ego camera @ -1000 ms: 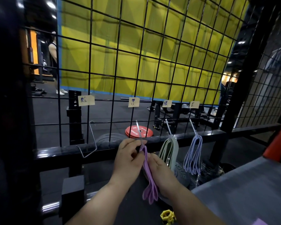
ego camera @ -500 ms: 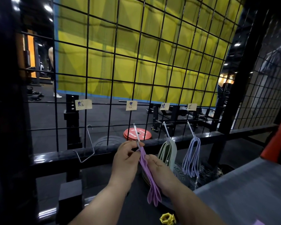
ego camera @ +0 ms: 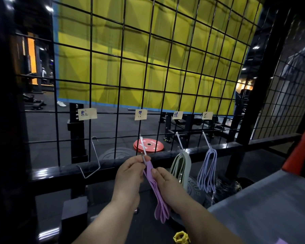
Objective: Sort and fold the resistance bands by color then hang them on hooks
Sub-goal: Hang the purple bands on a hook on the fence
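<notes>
The left hand's thumb and fingertips are curled tight and pinch the lower end of a thin metal hook, right where the top of the folded purple bands meets it. The right hand grips the same bundle just below. Its thumb is pressed on the front of the bands, and its other fingers are wrapped behind, mostly hidden. The bundle hangs down between the two hands, with its looped ends fanned out below the wrists. Whether its top is already seated on the hook cannot be told. The hook hangs from a black wire grid, under the second of four small paper labels. To the right, folded green bands hang from the next hook, and pale blue bands hang from the one after that, each under its own label. To the left, a bare hook hangs under the first label. Behind the grid, a red weight plate lies flat on the dark floor in front of a yellow curtain. At the lower right is a grey surface, and a small yellow ring lies near the bottom edge.
</notes>
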